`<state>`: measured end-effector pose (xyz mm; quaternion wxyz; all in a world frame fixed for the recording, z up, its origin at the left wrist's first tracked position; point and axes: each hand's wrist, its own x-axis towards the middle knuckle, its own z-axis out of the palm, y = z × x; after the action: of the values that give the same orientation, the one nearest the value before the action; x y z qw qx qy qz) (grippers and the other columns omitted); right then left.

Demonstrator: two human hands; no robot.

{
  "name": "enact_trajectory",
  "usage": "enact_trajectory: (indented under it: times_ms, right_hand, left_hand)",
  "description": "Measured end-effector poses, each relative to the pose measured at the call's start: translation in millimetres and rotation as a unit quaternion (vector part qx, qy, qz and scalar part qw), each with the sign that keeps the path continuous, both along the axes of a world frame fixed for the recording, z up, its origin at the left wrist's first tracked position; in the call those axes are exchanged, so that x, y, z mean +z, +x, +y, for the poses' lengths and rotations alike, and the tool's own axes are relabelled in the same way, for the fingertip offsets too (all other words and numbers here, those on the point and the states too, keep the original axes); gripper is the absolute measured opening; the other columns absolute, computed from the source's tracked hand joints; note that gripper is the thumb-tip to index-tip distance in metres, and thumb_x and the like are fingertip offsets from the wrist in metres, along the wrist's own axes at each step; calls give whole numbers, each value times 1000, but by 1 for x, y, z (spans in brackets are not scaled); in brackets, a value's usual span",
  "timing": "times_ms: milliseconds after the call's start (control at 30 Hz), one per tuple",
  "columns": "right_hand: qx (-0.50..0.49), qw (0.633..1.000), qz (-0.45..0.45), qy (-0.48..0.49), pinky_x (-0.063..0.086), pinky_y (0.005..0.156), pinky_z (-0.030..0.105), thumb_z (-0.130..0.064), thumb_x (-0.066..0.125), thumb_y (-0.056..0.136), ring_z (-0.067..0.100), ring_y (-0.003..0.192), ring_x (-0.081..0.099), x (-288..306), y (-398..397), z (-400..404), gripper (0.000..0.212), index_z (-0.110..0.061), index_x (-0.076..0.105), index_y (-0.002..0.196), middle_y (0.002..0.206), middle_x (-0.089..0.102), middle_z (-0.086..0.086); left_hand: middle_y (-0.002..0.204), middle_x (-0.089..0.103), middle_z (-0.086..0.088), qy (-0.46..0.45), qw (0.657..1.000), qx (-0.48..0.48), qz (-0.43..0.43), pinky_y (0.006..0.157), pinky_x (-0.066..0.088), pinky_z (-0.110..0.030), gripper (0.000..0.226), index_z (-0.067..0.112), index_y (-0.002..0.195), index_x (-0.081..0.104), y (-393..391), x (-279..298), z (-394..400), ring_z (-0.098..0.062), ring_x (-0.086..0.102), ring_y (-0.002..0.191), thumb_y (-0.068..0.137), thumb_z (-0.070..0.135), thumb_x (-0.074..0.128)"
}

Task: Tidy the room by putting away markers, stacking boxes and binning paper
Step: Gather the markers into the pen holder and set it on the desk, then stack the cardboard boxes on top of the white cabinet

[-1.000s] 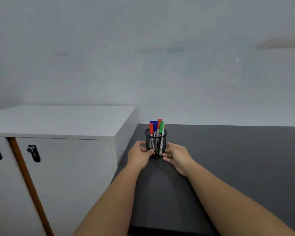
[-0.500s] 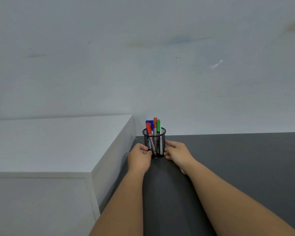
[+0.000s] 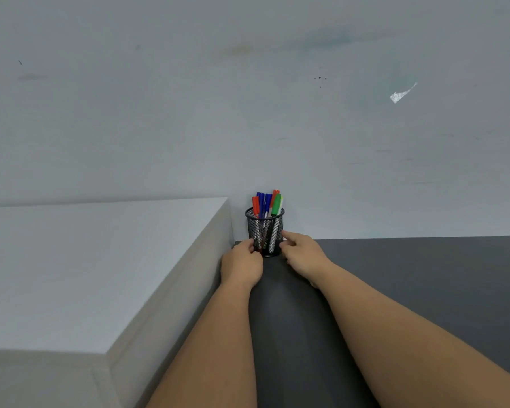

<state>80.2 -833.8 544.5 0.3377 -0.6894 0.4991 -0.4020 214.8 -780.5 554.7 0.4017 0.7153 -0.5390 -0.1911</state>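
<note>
Black wire mesh, round and upright: pen cup [image 3: 265, 232] at the far left corner of the dark grey tabletop [image 3: 424, 290], close against the pale wall [image 3: 248, 113] and just beside the white cabinet [image 3: 100, 260] that stands higher on the left. Markers [image 3: 267, 203] inside it, caps up: two red or orange, two blue, one green, leaning a little against each other and poking above the rim.

Head view, hands: both forearms stretched forward from the lower edge, bare, converging on the cup. Left hand [image 3: 242, 265] back-up, knuckles raised, fingers curled round the cup's lower left side, touching the mesh. Right hand [image 3: 302, 256] palm turned inward, index finger laid along the cup's right side near mid-height, thumb tucked low against the base. Grip of both hands closed on the pen cup, pinched between them from either side. Cup bottom on the tabletop or barely off it; cannot tell which.

Wall otherwise: a torn strip of tape or scraped paint [image 3: 402, 94] up on the right, a few dark specks near the middle.
</note>
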Motion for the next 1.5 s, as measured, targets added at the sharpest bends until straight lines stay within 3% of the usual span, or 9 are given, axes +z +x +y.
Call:
enact_trajectory:
  times_ms: [133,233,300,400,467,767,1300,1400,1500]
  right_hand:
    - [-4,1000,9,1,44,87,28,-14,43,89,12,88,50,0,0,-3,54,-20,49,142,95,59,-6]
    - [-3,999,38,-28,44,77,29,-8,44,88,17,83,55,3,-1,8,41,-16,63,124,90,64,4]
    - [-10,988,134,-69,43,78,29,-12,46,88,26,96,58,5,-5,19,37,-14,64,120,97,61,10]
    - [-38,936,345,-64,38,102,40,-29,40,95,33,128,42,4,-14,41,46,-21,50,139,136,47,14]
    - [-44,917,395,-38,34,105,43,-36,32,97,33,131,38,3,-23,60,49,-24,46,142,144,41,13]
    - [-40,908,417,21,7,119,52,-46,19,98,30,148,13,5,-93,195,55,-35,24,152,163,13,5]
    - [-75,896,437,26,1,118,56,-51,14,99,29,150,3,3,-207,495,57,-35,11,154,164,3,-1]
    - [-92,885,456,12,7,117,56,-49,31,98,28,150,-4,-9,-229,548,67,-32,1,155,164,-8,-3]
    - [-102,863,485,98,13,116,57,-41,40,96,33,149,4,-21,-256,592,65,-23,16,154,163,-11,1]
  left_hand:
    - [145,54,-1,10,999,-7,-49,115,35,-34,54,23,147,45,4,-7,-8,-25,46,135,93,18,43]
    - [132,63,-9,-1,995,-12,-103,101,46,-36,43,20,130,59,4,-10,-7,-32,56,121,90,16,44]
    - [128,61,-14,14,986,-14,-164,97,47,-38,37,15,123,61,2,-12,-3,-34,55,117,90,19,44]
    - [145,48,-14,82,960,-38,-265,108,39,-40,47,10,137,51,-3,-13,10,-32,46,131,96,27,36]
    - [156,35,-11,112,941,-61,-313,115,31,-43,53,9,147,40,-8,-11,27,-30,36,140,100,31,29]
    - [167,6,0,161,908,-128,-364,120,11,-51,60,20,158,14,-37,-3,163,-28,10,153,104,44,20]
    - [167,2,2,137,910,-149,-361,121,6,-52,67,22,159,10,-123,-7,453,-28,5,153,102,55,18]
    - [167,-1,3,125,918,-164,-338,121,5,-53,69,24,159,8,-136,-12,501,-28,-1,154,101,56,26]
    - [167,-3,1,143,914,-179,-334,122,7,-54,69,21,159,10,-144,-23,545,-30,1,153,101,54,29]
